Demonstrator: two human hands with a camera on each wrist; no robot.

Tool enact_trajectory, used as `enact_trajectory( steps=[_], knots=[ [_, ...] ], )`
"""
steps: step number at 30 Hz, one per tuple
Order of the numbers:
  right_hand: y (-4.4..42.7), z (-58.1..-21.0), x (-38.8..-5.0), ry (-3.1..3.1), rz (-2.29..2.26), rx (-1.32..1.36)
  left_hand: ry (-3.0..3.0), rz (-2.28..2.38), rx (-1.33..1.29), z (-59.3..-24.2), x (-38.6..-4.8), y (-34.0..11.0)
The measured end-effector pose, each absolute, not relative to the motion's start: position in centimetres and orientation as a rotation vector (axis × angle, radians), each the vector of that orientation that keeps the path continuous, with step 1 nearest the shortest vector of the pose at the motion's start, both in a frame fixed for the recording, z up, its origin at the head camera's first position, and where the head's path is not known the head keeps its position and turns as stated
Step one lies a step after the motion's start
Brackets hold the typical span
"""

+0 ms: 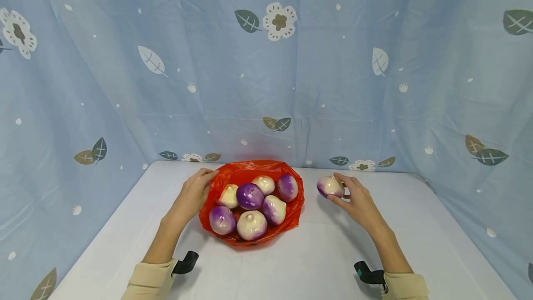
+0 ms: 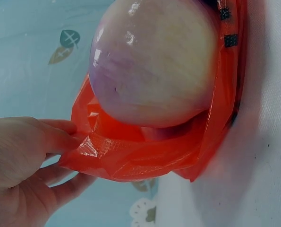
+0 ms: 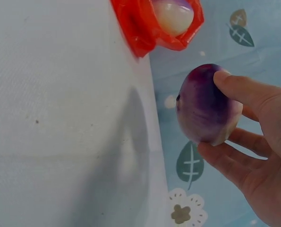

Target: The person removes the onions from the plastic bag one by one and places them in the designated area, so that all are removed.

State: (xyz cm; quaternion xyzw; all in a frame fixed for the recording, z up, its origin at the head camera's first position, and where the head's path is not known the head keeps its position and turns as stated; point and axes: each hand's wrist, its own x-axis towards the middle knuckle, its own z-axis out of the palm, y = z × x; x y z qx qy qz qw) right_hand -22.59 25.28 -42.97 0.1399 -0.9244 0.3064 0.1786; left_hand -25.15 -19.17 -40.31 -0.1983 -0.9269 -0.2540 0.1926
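Observation:
A red plastic bag [image 1: 294, 219] sits with its mouth wide and its rim rolled down, holding several glossy purple-and-white turnips [image 1: 251, 225]. At the bag's left edge my left hand [image 1: 192, 196] pinches the rim between thumb and fingers, as the left wrist view also shows on the bag [image 2: 116, 165]. To the right of the bag, apart from it, my right hand [image 1: 359, 202] holds a single turnip [image 1: 329, 187]. In the right wrist view the thumb lies on the purple side of that turnip [image 3: 204, 106], with fingertips beneath it; it is above the table.
The white table [image 1: 266, 274] ends at the back against a blue curtain [image 1: 216, 82] printed with leaves and flowers. The curtain also hangs along both sides. A black wrist mount [image 1: 186, 263] juts from the left cuff and another [image 1: 368, 273] from the right.

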Motion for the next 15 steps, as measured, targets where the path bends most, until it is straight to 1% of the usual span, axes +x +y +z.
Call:
enact_trajectory(
  steps=[15],
  knots=[
    [25.5,-44.4,-23.0,-2.683,0.886,0.365,-2.596,-0.71,-0.559,-40.6,-25.4,-19.5]
  ],
)
